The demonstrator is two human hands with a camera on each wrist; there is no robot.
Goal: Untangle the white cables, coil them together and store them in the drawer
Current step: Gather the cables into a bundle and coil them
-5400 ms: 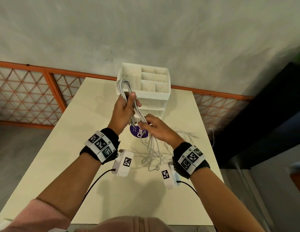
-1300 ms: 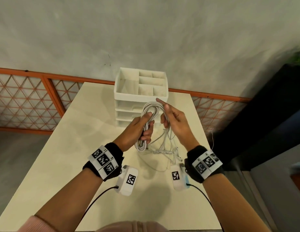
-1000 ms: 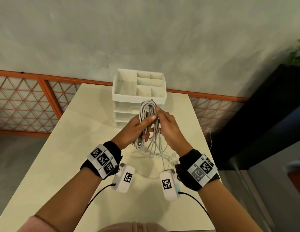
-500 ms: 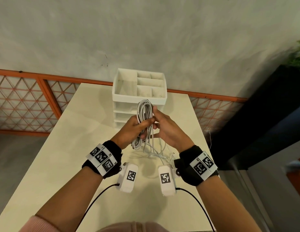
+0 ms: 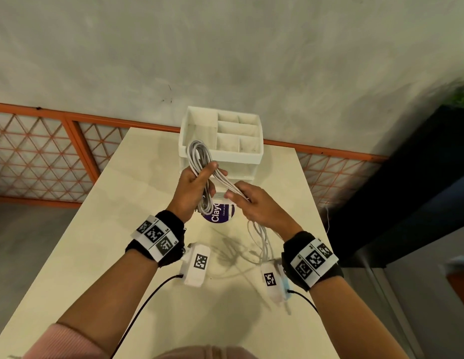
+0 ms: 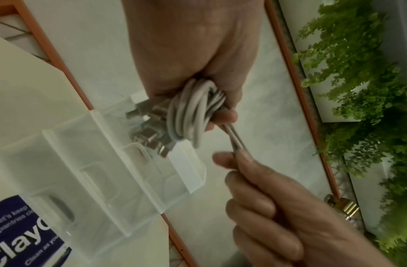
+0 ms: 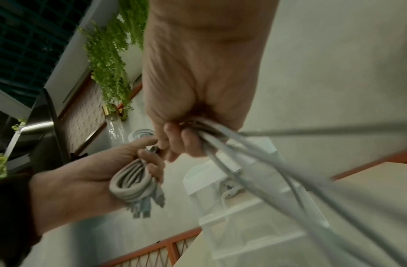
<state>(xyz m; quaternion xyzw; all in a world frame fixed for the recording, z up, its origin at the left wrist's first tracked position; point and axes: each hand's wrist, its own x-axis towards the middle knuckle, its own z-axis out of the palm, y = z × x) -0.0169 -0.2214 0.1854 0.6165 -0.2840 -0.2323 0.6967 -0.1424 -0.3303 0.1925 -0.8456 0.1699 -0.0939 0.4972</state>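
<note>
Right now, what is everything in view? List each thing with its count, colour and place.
cables: several, exact count unclear, white; coiled part in the left hand, loose strands through the right hand and trailing to the table.
drawer organizer: one, white top tray with clear drawers; far end of the table.
sticker: one, purple with white lettering; on the table below the hands.
table: one, cream; under everything.
railing: one, orange lattice; behind the table.
plants: green; seen in both wrist views.
wristbands: two, black with white marker tags; one per wrist.
left hand: grips the coil.
right hand: pinches the loose strands.
</note>
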